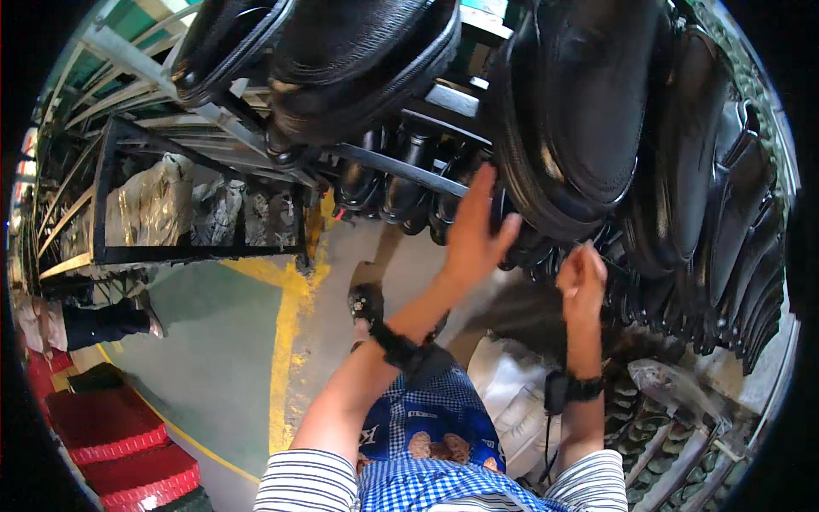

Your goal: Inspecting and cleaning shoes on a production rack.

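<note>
A large black leather shoe (589,111) hangs toe-down in front of me, on a rack with many others. My left hand (473,230) is stretched out flat just left of its toe, with the thumb apart; whether the fingertips touch the shoe or the rack bar I cannot tell. Just below the toe, my right hand (583,277) has its fingers curled into a pinch. Anything between those fingers is too small to make out. Another black shoe (358,68) sits up and to the left, beyond the left hand.
More black shoes (682,162) run in a row down the right side. A metal rack bar (401,171) crosses behind my left hand. White sacking (512,384) and a rack of soles (682,444) stand low right. Red crates (111,427) lie lower left, near another person's legs (107,327).
</note>
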`<state>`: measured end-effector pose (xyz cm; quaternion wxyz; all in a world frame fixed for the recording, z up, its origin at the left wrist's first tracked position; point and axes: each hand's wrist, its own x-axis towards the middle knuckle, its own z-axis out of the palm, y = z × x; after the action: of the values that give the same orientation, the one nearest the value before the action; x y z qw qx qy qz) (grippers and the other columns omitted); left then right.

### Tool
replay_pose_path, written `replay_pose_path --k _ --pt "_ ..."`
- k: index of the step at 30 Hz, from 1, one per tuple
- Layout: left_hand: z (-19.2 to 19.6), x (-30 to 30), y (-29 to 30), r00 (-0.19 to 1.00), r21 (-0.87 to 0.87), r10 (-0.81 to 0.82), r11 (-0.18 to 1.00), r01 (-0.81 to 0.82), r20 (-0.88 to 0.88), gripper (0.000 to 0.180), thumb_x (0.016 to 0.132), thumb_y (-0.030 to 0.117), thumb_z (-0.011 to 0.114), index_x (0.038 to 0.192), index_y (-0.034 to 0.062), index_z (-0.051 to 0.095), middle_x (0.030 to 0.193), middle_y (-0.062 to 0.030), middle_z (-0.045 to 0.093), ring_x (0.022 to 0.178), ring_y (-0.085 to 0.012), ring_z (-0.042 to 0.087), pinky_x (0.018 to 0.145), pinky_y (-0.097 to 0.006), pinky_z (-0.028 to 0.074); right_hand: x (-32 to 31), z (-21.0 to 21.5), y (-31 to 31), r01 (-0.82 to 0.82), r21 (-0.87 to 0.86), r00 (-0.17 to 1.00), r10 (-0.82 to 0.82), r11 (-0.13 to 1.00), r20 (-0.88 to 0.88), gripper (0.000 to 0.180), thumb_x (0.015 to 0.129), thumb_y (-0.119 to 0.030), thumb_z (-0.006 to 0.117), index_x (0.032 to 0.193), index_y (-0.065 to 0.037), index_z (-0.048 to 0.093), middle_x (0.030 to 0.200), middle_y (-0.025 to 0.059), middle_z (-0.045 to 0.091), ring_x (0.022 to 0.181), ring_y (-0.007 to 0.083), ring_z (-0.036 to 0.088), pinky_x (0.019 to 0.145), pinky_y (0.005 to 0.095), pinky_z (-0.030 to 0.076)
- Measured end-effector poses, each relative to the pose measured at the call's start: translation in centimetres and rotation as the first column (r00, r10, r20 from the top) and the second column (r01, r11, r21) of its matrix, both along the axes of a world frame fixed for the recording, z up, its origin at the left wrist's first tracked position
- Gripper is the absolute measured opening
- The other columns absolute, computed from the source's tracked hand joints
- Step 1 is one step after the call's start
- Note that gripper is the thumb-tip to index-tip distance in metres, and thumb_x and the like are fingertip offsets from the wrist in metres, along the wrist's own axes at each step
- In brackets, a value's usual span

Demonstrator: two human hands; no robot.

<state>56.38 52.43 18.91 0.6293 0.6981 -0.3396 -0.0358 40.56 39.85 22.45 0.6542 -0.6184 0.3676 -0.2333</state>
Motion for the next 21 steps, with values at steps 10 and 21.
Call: replay_pose_path --k 10,21 --pt "-0.7 13.6 16.1 0.544 0.025 0.789 0.573 -0.819 -0.284 0.051 0.085 0.028 0.06 0.126 0.0031 0.042 0.123 -0.0104 0.046 0.111 -0.0199 0.043 0.087 -0.035 0.041 -2.9 -3.3 13.4 -0.098 0.435 0.962 0.197 0.895 -0.188 0.021 0.089 -0.02 0.055 0.073 -0.006 0.059 0.061 -0.0056 0.048 0.052 0.0038 0.04 0.047 0.0201 0.028" --pt "2.2 22.4 17.9 0.449 0.067 0.252 0.919 -0.387 -0.857 0.052 0.075 0.037 0.072 0.105 -0.002 0.056 0.101 -0.0103 0.06 0.087 -0.0186 0.06 0.068 -0.032 0.056 3.7 -1.2 19.5 -0.174 0.579 0.948 0.295 0.797 -0.121 0.018 0.088 -0.02 0.059 0.077 -0.006 0.059 0.064 -0.005 0.049 0.058 0.002 0.041 0.05 0.0188 0.03"
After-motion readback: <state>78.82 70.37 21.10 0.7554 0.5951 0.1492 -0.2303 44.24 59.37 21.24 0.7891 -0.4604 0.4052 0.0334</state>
